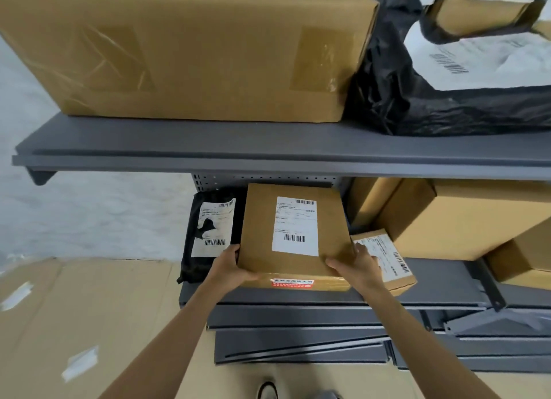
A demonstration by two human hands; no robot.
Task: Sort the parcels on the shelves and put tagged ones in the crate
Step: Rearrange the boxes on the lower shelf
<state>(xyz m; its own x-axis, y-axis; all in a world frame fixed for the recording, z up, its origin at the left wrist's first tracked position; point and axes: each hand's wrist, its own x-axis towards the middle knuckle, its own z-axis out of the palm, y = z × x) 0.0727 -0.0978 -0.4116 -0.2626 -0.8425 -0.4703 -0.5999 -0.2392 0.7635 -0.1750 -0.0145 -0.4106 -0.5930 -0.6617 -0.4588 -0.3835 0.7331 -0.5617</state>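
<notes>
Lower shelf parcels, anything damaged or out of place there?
Yes: the black bag parcel left of the held box has a torn label, with black showing through a ragged hole. A small box sits askew.

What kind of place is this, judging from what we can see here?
Probably a parcel storeroom or sorting depot. Grey metal shelves hold cardboard boxes and black mailer bags, many with barcode shipping labels, and flattened cardboard covers the floor.
</notes>
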